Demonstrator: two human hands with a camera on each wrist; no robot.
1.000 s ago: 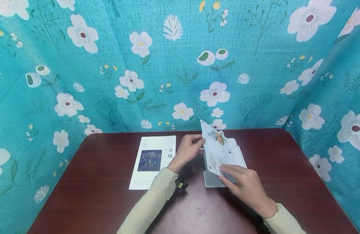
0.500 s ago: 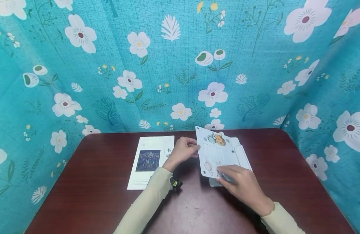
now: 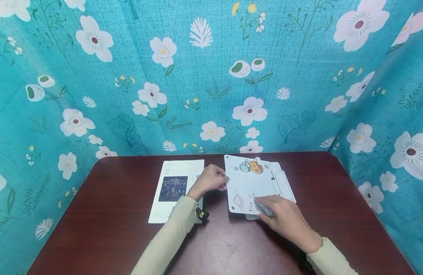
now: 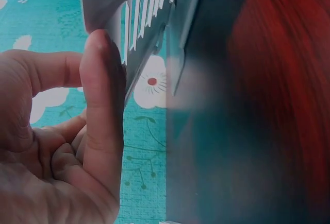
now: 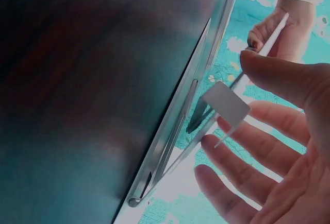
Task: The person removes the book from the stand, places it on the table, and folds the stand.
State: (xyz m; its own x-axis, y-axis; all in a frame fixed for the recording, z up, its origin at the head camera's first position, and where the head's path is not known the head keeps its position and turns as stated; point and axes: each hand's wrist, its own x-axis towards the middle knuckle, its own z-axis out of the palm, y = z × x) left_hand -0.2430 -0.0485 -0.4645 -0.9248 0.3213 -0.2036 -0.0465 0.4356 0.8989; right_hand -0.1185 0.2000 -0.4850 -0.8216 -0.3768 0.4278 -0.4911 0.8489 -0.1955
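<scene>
A white folding book stand [image 3: 245,183], printed with a planet, a cartoon figure and "Tiny universe", is partly unfolded on the right half of the table. Its slotted panel [image 4: 147,7] slants up off the base. My left hand [image 3: 213,178] pinches the panel's left edge between thumb and fingertip. At the near edge, my right hand [image 3: 287,219] holds the panel, thumb below and fingers over the printed face. In the right wrist view a small bent lip [image 5: 227,105] sticks out beside the right fingers. Part of the base is hidden under the panel.
A white book [image 3: 173,191] with a dark picture on its cover lies left of the stand, partly under the left forearm. The dark red table [image 3: 111,206] meets a blue flowered curtain [image 3: 183,76] at its back edge.
The stand's panel has swung from steep to flatter, its left edge coming down and leftward with my left hand. My right hand has stayed at the near edge.
</scene>
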